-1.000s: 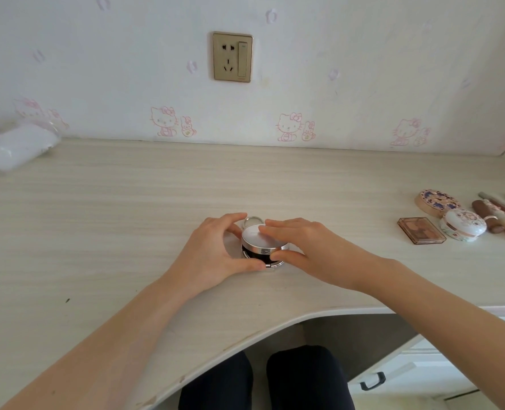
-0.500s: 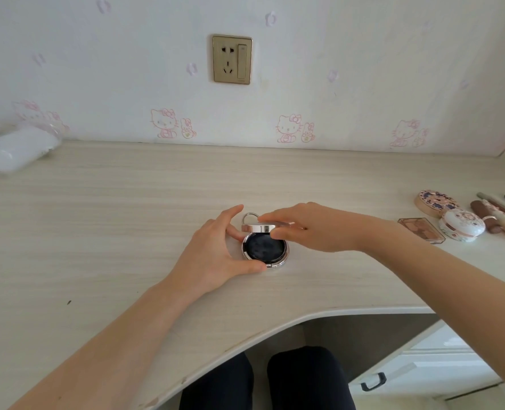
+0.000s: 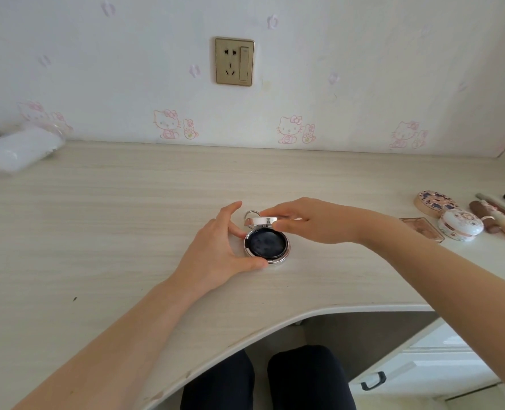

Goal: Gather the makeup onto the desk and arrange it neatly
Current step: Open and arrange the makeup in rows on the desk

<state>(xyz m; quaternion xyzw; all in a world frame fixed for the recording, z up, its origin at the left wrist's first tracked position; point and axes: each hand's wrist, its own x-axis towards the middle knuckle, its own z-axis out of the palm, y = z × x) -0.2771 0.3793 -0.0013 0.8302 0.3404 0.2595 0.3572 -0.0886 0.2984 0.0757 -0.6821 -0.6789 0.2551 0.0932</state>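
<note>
Pale wood-grain bench (image 3: 112, 226) below cartoon-cat wallpaper (image 3: 288, 130). Left hand (image 3: 215, 250) curls round the base of the open compact (image 3: 265, 243) at the bench's middle; right hand (image 3: 316, 221) pinches its raised lid (image 3: 260, 221) by the rim. Other makeup pieces (image 3: 461, 224) lie well apart, far right.

A compact (image 3: 266, 243) lies mid-desk (image 3: 127, 217), other makeup (image 3: 460, 224) far right.

So the round silver compact (image 3: 266, 245) sits mid-table (image 3: 127, 220), lid (image 3: 260, 221) tipped up at the back and the dark inside showing. Way off right there's a cluster: a flowery round case (image 3: 433, 202), a white domed one (image 3: 460, 227), a flat brownish palette (image 3: 426, 230) and a few sticks (image 3: 483, 216) side by side.
</note>
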